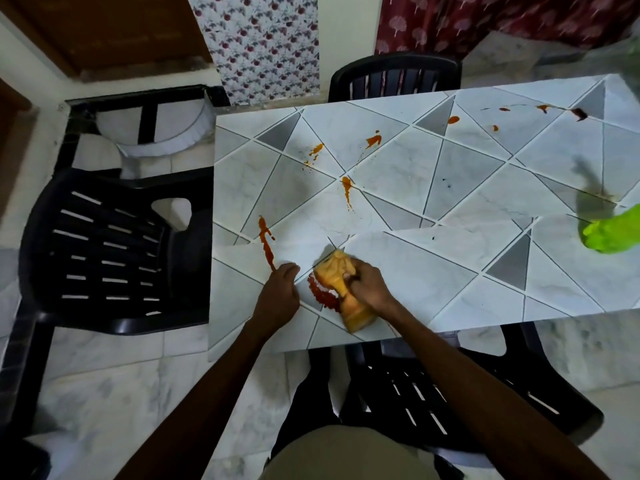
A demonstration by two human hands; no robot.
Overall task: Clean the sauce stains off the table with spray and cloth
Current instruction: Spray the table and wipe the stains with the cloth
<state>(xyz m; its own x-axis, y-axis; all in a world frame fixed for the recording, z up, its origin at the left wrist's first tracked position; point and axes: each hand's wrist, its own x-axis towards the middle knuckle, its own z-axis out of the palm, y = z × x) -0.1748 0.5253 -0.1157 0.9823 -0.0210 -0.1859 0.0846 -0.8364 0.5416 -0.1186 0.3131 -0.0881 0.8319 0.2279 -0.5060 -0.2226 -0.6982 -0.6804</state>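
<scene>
— Where was the cloth?

— On the table, close to its near edge, lying over part of a red smear. The right hand gripped it, with the fingers curled over its middle.

— Which way did it run?

— Its long axis ran far to near and leaned a little to the right at the near end. The far end pointed in toward the middle of the table. The near end came almost to the edge.

— And the left hand?

— It rested on the table just left of the smear, apart from the cloth, by the near end of a long red streak. The fingers were bent and I saw nothing in them. I couldn't tell whether it was a tight fist or a loose one.

— Any other sauce?

— Splashes lay farther in, across the middle and out toward the far right corner.

— The spray?

— A bright green thing sat at the right side, well apart from both hands. It was too blurred to name. A black chair stood at the table's left end.
</scene>
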